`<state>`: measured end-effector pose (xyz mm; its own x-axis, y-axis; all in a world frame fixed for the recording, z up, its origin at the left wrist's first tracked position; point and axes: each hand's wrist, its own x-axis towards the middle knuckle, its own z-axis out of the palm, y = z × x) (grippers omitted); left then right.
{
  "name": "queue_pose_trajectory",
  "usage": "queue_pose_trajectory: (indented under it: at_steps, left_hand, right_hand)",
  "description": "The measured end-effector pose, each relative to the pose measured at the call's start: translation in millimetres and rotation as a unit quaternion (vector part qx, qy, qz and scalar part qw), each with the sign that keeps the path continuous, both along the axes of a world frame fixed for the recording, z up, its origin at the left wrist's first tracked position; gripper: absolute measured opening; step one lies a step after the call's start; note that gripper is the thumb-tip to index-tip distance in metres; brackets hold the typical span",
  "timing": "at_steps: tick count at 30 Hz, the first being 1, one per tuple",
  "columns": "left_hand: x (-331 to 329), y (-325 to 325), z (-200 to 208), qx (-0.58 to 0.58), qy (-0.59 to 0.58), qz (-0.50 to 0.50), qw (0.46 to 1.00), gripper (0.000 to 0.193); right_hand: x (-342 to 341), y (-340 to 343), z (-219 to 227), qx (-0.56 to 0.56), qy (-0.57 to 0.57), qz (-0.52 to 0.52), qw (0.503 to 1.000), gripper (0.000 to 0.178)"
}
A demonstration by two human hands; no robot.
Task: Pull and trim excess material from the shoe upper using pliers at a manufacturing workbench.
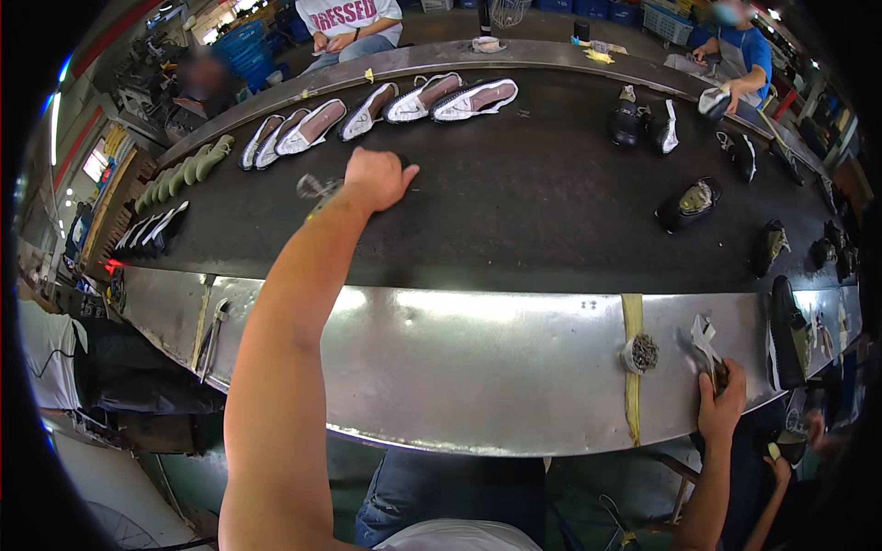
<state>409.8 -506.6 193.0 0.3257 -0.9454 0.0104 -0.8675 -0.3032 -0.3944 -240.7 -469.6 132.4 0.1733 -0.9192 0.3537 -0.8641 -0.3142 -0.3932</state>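
My left hand (372,179) reaches far over the black belt, its fingers curled down and the thumb out to the right. Under it is a dark shoe, mostly hidden by the hand and hard to tell from the belt; grey lacing (317,187) shows left of the wrist. At the metal ledge's right part, my right hand (723,397) is closed around a pliers-like metal tool (705,338), its silvery end pointing away from me. Left of that tool sits a small round cup (641,353) full of grey bits.
White-rimmed shoes (312,127) line the belt's far side, with green shoes (184,170) at the left. Several dark shoes (689,204) stand to the right. Another tool (213,338) lies on the ledge (478,367). Co-workers sit across; one's hand (735,92) touches a shoe.
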Motion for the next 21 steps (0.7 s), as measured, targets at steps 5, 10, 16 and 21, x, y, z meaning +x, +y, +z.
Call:
queue_pose_trajectory:
  at_steps: [5, 10, 16, 21]
  left_hand:
    - [24, -71, -17, -0.146, 0.025, 0.011, 0.989, 0.049]
    - [33, -154, -56, -0.274, 0.232, 0.079, 0.93, 0.099]
    - [32, -212, -58, -0.253, 0.283, 0.116, 0.918, 0.095]
    - [25, -198, -63, -0.258, 0.337, 0.136, 0.895, 0.08]
  right_hand:
    - [9, -2, -4, -0.002, -0.016, -0.007, 1.0, 0.042]
    - [10, -1, -8, 0.005, -0.01, -0.02, 1.0, 0.043]
    - [11, 6, -8, 0.018, -0.036, -0.018, 0.999, 0.043]
    - [20, 6, -7, 0.015, -0.035, 0.001, 0.999, 0.043]
